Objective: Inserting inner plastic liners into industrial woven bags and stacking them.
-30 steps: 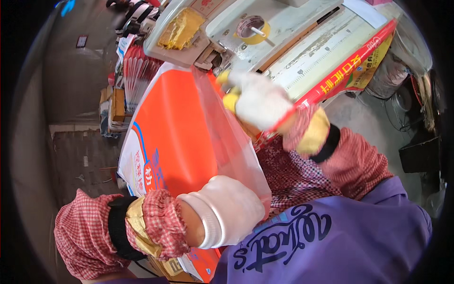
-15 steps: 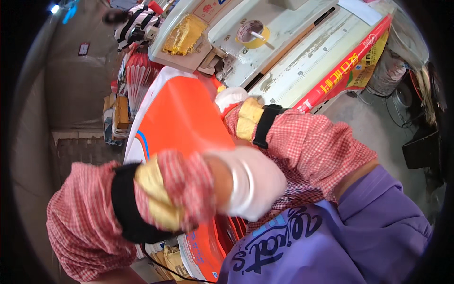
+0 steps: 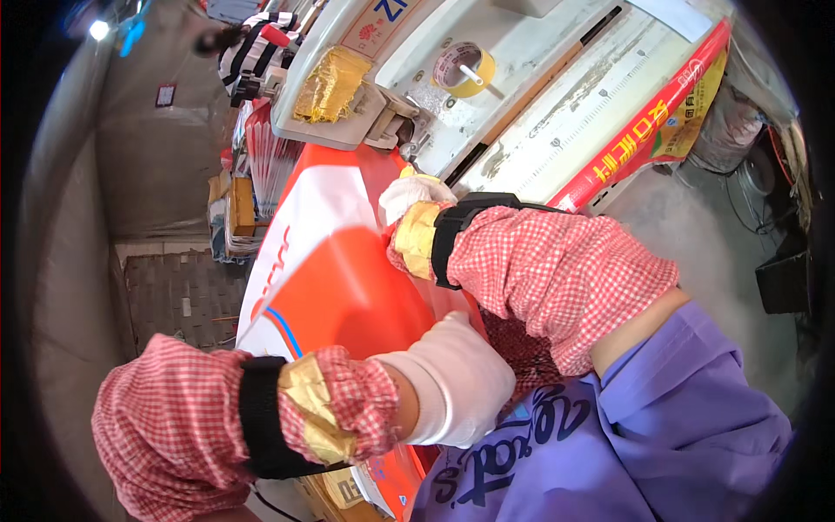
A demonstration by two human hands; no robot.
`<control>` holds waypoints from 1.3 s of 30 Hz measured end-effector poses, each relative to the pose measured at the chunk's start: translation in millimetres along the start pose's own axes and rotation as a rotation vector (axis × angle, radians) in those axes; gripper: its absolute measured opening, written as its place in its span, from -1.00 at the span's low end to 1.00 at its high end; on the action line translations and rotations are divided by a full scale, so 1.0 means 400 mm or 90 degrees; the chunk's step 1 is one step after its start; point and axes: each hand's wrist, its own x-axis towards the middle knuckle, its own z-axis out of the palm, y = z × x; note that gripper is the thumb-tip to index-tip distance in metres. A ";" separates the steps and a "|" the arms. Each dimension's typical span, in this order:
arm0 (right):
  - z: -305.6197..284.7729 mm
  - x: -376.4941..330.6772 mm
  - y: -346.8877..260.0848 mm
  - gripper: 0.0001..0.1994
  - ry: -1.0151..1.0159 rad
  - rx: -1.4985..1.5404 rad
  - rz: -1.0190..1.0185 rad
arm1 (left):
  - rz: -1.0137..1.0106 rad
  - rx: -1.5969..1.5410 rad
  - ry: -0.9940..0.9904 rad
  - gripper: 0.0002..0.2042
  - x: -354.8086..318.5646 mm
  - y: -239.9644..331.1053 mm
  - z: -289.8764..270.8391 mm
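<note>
My left hand (image 3: pixel 461 378), in a white glove, is closed at the near edge of an orange-and-white printed sack (image 3: pixel 344 283). Most of its fingers are hidden beneath the hand. The sack stretches away from me, its upper layer lifted and slightly blurred. Farther off, my right hand (image 3: pixel 410 197), also gloved in white, lies at the sack's right edge, close to a pale sewing machine (image 3: pixel 335 130). Its cuff and wrist cover the fingers. Both arms wear red checked sleeves with black straps.
On the machine's worn white table (image 3: pixel 557 113) lies a roll of tape (image 3: pixel 461 68) with a white stick in it. A red-and-yellow printed sheet (image 3: pixel 648 122) covers the table's front edge. Stacked sacks (image 3: pixel 261 161) stand at far left, near a person in stripes (image 3: pixel 252 52).
My left hand has moved slightly down and is less blurred. My right hand has shifted a little left and down. The sack's upper layer has folded, baring more white surface.
</note>
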 end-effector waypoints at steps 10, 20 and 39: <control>0.185 0.374 0.052 -0.78 0.465 -0.016 -0.108 | -0.208 -0.029 0.103 -0.76 -0.066 -0.177 0.088; 0.230 0.484 -0.027 -0.84 0.464 -0.775 0.685 | -0.389 0.095 0.267 -0.66 -0.355 -0.319 0.018; 0.411 0.607 -0.041 -0.72 0.572 -1.104 1.330 | 0.055 -0.038 0.358 -0.90 -0.043 -0.113 0.227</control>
